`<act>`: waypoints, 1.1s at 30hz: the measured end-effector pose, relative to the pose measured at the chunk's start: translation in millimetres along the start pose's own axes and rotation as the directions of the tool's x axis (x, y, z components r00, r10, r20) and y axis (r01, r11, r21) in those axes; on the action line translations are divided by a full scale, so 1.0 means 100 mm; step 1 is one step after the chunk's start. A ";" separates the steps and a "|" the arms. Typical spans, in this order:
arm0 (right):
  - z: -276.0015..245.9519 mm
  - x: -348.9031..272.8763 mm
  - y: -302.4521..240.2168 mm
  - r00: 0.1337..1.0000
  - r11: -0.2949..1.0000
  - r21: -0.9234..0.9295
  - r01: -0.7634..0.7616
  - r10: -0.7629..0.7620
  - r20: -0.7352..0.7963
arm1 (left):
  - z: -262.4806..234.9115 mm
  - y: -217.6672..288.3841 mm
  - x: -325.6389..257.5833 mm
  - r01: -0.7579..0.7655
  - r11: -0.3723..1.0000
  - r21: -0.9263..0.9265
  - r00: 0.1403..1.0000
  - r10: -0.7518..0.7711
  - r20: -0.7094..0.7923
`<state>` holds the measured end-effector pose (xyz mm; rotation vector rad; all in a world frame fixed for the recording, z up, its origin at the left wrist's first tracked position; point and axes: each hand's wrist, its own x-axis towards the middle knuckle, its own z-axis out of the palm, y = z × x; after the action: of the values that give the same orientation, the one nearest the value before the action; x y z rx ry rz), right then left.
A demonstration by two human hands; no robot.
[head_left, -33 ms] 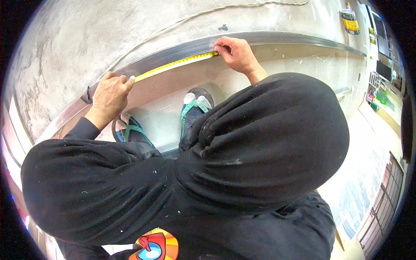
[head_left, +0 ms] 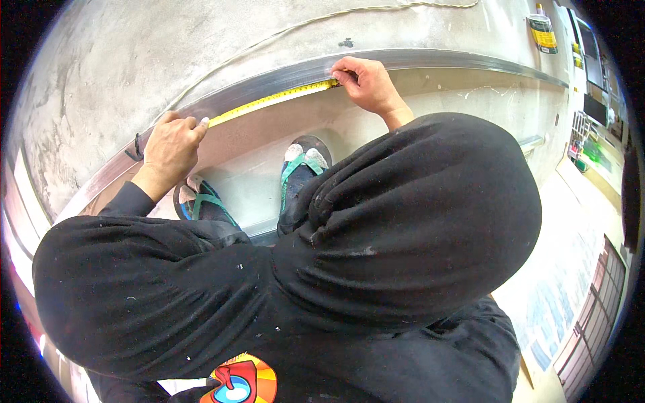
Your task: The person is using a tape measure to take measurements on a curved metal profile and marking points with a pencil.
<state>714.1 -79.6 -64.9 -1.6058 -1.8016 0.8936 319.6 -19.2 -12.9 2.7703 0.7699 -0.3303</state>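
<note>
A yellow tape measure blade (head_left: 269, 102) stretches between my two hands along the near edge of a long grey metal bar (head_left: 262, 80). At its left end my left hand (head_left: 173, 144) is closed on the blade, the thumb near its edge; any case is hidden by the fingers. My right hand (head_left: 366, 82) pinches the other end of the blade between thumb and fingertips, close against the bar. The bar looks straight-sided and lies on the concrete floor, bending only through the lens.
My feet in green-strapped sandals (head_left: 304, 164) stand just short of the bar. Beyond it a pale cable (head_left: 269, 40) runs across the floor (head_left: 134, 54). A black and yellow can (head_left: 543, 32) stands at the far right. A small black loop (head_left: 136, 149) touches the bar's left part.
</note>
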 end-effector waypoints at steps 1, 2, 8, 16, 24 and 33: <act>0.00 0.00 0.00 1.000 1.000 -0.016 -0.025 0.025 0.014 | 0.00 0.00 0.00 0.001 1.000 0.002 1.000 -0.001 0.002; 0.00 0.00 0.00 1.000 1.000 -0.007 0.010 -0.010 0.004 | 0.00 0.00 0.00 -0.005 1.000 0.006 1.000 0.005 0.013; 0.00 0.01 0.00 1.000 0.999 -0.041 0.001 0.000 0.024 | -0.01 0.00 0.00 0.002 1.000 0.015 0.999 -0.003 0.034; -0.01 0.05 0.00 0.998 0.996 -0.074 0.048 -0.044 0.046 | 0.00 -0.01 0.00 -0.002 1.000 0.015 1.000 0.002 0.005; -0.04 0.09 -0.03 0.990 0.979 -0.160 0.126 -0.114 0.084 | 0.03 -0.02 0.00 -0.006 1.000 0.002 1.000 0.006 -0.006; 0.06 0.07 -0.05 0.930 0.985 -0.147 0.093 -0.139 -0.341 | 0.01 -0.02 -0.01 0.002 1.000 0.002 1.000 -0.002 -0.014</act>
<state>705.7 -73.9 -64.3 -1.5982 -1.7039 0.4104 318.2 -18.5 -13.9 2.7771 0.7761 -0.3130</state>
